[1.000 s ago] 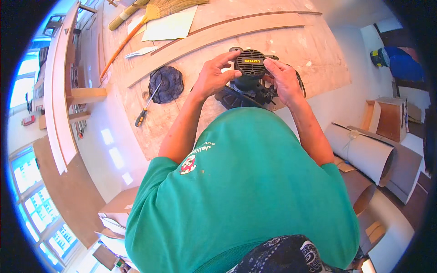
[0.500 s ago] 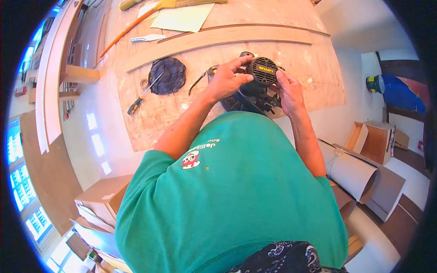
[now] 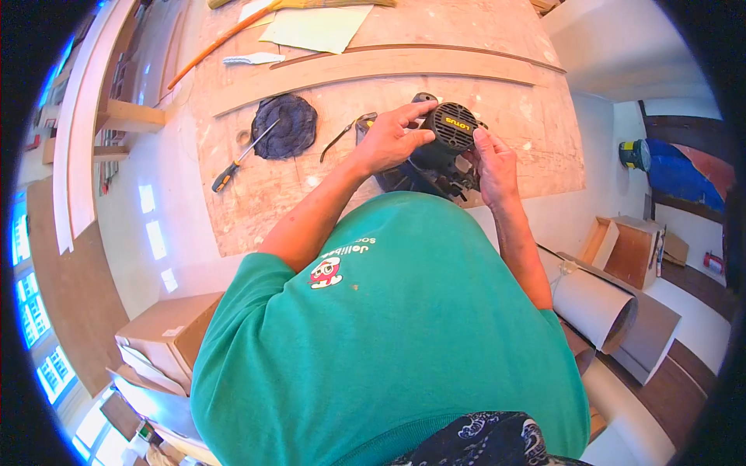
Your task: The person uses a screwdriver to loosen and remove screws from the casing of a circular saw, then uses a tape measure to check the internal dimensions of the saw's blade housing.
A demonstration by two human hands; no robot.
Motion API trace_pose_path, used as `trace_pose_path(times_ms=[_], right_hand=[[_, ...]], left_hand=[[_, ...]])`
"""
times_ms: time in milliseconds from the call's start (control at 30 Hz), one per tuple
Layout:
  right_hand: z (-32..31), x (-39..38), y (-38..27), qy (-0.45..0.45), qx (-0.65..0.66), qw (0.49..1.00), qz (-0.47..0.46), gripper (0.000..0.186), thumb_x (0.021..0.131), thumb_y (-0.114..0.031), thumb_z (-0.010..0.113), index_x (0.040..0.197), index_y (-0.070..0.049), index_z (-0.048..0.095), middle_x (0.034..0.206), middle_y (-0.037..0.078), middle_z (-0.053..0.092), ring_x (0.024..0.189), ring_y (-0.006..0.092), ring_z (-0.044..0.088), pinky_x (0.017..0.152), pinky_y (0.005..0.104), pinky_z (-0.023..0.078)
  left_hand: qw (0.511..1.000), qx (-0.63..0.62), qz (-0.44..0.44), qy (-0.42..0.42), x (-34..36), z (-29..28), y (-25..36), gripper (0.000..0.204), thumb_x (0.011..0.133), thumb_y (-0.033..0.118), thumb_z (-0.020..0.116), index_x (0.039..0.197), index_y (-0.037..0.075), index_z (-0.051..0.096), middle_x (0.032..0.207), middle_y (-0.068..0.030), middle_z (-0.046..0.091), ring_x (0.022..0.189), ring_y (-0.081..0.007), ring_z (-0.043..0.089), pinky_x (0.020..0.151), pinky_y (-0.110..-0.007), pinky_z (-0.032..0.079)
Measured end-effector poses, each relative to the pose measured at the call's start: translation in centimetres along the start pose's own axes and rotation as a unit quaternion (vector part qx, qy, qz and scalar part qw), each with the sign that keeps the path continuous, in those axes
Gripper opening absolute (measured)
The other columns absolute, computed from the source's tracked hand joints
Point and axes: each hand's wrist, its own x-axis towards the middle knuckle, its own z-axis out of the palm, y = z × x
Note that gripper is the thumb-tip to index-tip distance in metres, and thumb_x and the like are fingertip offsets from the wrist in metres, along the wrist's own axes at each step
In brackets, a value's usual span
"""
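Note:
My left hand (image 3: 385, 144) holds the round vented black top (image 3: 451, 118) of a power tool (image 3: 420, 175), fingers at its left side. My right hand (image 3: 499, 171) grips the right side of the top with thumb and fingers. The tool sits at the near edge of a worn plywood tabletop (image 3: 544, 155), partly hidden by my hands and green shirt. A black cord or strap (image 3: 336, 144) lies left of it. Further left, a screwdriver (image 3: 228, 172) with a yellow-and-black handle lies with its shaft over a crumpled dark cloth (image 3: 291, 132).
Long wooden strips (image 3: 373, 67), pale sheets (image 3: 315, 27), a straw broom (image 3: 334, 4) and a white narrow object (image 3: 252, 59) lie across the far tabletop. Boards (image 3: 74, 155) stand left. Cardboard boxes (image 3: 163, 330) are lower left; rolled sheets (image 3: 590, 303) and a wooden box (image 3: 629, 248) are right.
My hands and the tool top have shifted rightward and slightly down, both hands still on it. The camera view has shifted too, and the cord now shows left of the tool.

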Motion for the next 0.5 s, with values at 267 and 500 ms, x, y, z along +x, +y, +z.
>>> trace_pose_path(times_ms=[267, 500], right_hand=[[0.5, -0.3, 0.1, 0.034, -0.029, 0.999, -0.005, 0.049, 0.106, -0.027, 0.068, 0.138, 0.01, 0.06, 0.121, 0.01, 0.072, 0.102, 0.0143, 0.07, 0.095, 0.0307, 0.056], [1.0, -0.7, -0.3, 0.035, -0.05, 0.998, -0.016, 0.048, 0.105, -0.026, 0.07, 0.136, 0.01, 0.061, 0.116, 0.009, 0.073, 0.099, 0.0122, 0.069, 0.09, 0.0276, 0.055]], left_hand=[[0.982, 0.177, 0.07, 0.002, 0.2, 0.2, 0.7, 0.082, 0.086, 0.035, 0.086, 0.155, 0.007, 0.051, 0.152, -0.017, 0.059, 0.134, -0.0299, 0.061, 0.109, -0.042, 0.049], [0.993, 0.113, 0.013, -0.024, 1.2, -0.2, 1.5, 0.079, 0.084, 0.031, 0.087, 0.149, 0.002, 0.055, 0.144, -0.0235, 0.063, 0.136, -0.0344, 0.059, 0.115, -0.041, 0.044]])
